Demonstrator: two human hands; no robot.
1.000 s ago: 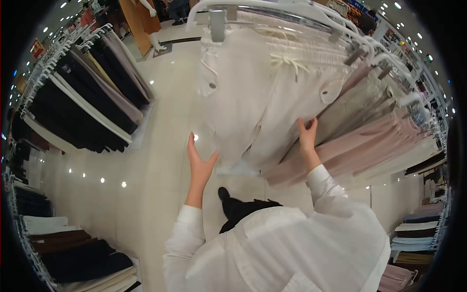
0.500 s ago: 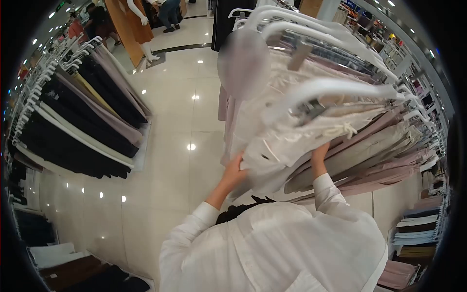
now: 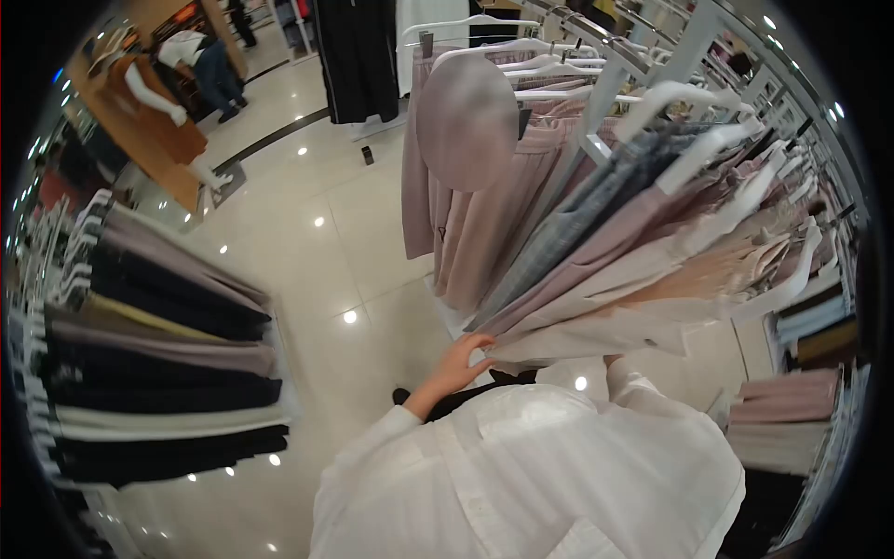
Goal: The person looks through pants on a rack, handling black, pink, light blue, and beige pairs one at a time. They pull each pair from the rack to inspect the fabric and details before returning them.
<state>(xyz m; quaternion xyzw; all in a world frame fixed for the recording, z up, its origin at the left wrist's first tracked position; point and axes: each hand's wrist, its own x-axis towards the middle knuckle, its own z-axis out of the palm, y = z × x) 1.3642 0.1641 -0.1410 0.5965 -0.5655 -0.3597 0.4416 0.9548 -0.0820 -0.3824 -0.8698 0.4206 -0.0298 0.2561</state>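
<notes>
My left hand is at the left edge of a pair of off-white trousers, with thumb and fingers curled round the fabric edge. These trousers hang slanted from a white hanger at the right. Only a sliver of my right hand shows below the trousers; its fingers are hidden. Just beyond hang peach trousers, mauve trousers and grey-blue trousers, packed close together on white hangers.
Pink trousers hang at the rack's far end, partly behind a blurred oval patch. Another trouser rack stands left across the shiny tiled floor. Folded pink clothes lie at right. A mannequin and a bending person are farther back.
The view has turned, bringing more of the rack's far end into sight. The off-white trousers and their hanger have swung down and to the right. My right hand is now mostly hidden.
</notes>
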